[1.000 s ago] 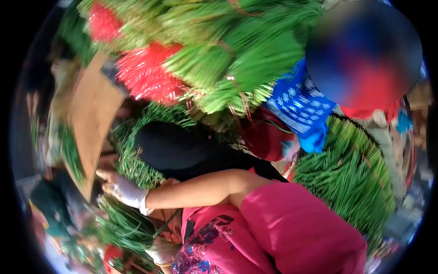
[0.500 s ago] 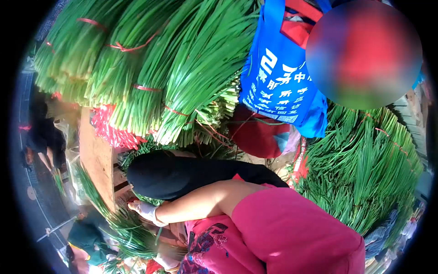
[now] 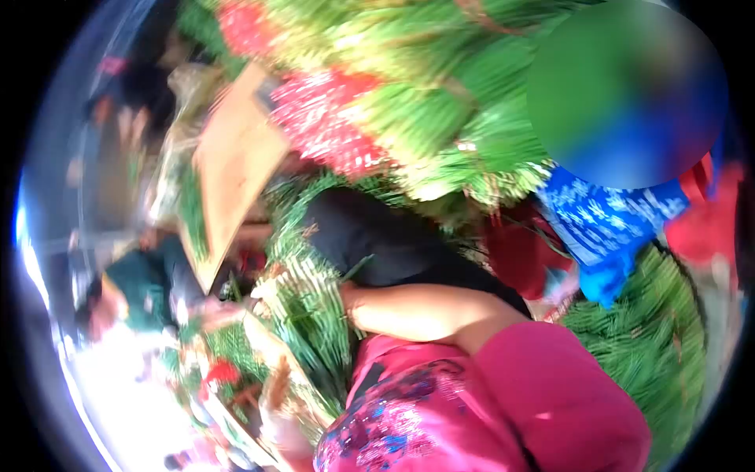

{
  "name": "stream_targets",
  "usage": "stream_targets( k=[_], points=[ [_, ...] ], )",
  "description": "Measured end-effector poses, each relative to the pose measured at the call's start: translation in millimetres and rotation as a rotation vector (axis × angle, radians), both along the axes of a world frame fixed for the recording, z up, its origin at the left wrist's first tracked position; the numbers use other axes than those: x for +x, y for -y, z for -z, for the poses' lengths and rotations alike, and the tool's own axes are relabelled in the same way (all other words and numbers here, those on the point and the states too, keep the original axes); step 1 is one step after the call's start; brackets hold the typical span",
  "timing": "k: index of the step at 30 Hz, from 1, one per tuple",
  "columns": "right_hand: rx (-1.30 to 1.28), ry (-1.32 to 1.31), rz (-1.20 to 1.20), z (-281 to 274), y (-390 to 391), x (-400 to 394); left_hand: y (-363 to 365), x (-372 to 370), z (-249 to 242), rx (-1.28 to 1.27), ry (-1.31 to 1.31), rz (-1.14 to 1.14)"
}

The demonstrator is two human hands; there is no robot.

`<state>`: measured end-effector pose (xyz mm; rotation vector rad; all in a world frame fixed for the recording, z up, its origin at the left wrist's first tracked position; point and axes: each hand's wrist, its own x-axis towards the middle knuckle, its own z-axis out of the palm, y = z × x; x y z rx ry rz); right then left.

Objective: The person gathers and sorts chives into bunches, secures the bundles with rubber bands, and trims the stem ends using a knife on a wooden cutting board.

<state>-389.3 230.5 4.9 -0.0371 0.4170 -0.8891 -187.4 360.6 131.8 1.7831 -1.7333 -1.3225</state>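
Note:
My right arm reaches left across the pink shirt. A loose bunch of garlic chives (image 3: 311, 315) stands at the end of that arm, its pale stems up and its leaves hanging down. My right hand (image 3: 346, 305) is mostly behind these leaves and appears closed round the bunch. Lower down, my left hand (image 3: 283, 433), in a pale glove, is smeared by motion; its fingers cannot be made out. My black-clad knee (image 3: 362, 236) lies just above the right arm.
Tied chive bundles (image 3: 448, 102) are piled above, beside red ties (image 3: 330, 118). A wooden board (image 3: 236, 157) slants at the left. A blue bag (image 3: 605, 212) hangs at the right, above more chives (image 3: 653, 338). A person in dark green (image 3: 141, 283) is at the lower left.
The view has swung, so the pile, board and bag sit further right and blur. My right hand has drawn closer to my body, with the chive bunch now in front of it.

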Motion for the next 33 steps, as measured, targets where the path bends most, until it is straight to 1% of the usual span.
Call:
stream_targets(
  k=[1,3,5,6,8,11,13,14,15,17,18,19,20,21,23,25,27,28,29,30,31,32,33],
  points=[
    [-0.024,0.017,-0.021,-3,-2,-1,11,10,-8,-0.056,-0.032,-0.061],
    [-0.057,0.072,-0.072,-8,-1,-2,31,-25,-17,-0.316,-0.155,-0.36],
    [-0.077,0.12,-0.125,-14,6,0,53,2,35,-0.243,-0.363,-0.366],
    [-0.086,0.137,-0.164,-19,8,2,60,-16,46,-0.278,-0.24,-0.458],
    [-0.09,0.159,-0.245,-30,13,11,53,-32,66,-0.155,-0.313,-0.553],
    [-0.053,0.216,-0.39,-43,18,26,26,-32,86,0.251,-0.907,-0.514],
    [-0.122,0.693,-0.49,29,26,65,20,-29,94,0.296,-1.052,-0.503],
    [-0.052,0.636,-0.514,28,24,71,17,-26,95,0.314,-1.122,-0.5],
    [-0.097,0.517,-0.522,27,23,77,14,-24,95,0.332,-1.194,-0.493],
    [-0.013,0.627,-0.658,22,28,88,11,-24,82,0.328,-1.292,-0.499],
    [-0.098,0.32,-0.617,19,26,87,5,-25,88,0.329,-1.339,-0.535],
    [-0.13,0.373,-0.646,34,37,92,1,-23,88,0.325,-1.361,-0.566],
    [-0.07,0.259,-0.574,34,47,89,1,-23,89,0.272,-1.421,-0.556],
    [-0.014,0.144,-0.497,33,55,80,-5,-16,98,0.277,-1.431,-0.59],
    [0.004,0.01,-0.34,38,60,41,-18,2,125,0.295,-1.445,-0.644],
    [-0.065,-0.063,-0.341,53,45,2,-25,13,142,0.25,-1.495,-0.682],
    [0.055,-0.434,-0.215,11,16,-10,-23,12,135,0.322,-1.542,-0.915],
    [0.084,-0.283,-0.356,13,7,-18,-26,15,148,0.312,-1.491,-0.904],
    [0.058,-0.296,-0.37,-4,-3,-11,-22,12,144,0.315,-1.498,-0.828],
    [-0.021,-0.41,-0.363,3,-13,-6,-16,8,138,0.317,-1.499,-0.749],
    [-0.11,-0.51,-0.365,-12,-16,4,-8,3,130,0.318,-1.495,-0.668],
    [-0.196,-0.614,-0.367,-26,-20,14,0,-5,124,0.232,-1.435,-0.556],
    [-0.417,-0.544,-0.287,-26,-16,26,-1,-9,122,0.213,-1.274,-0.597]
  ],
)
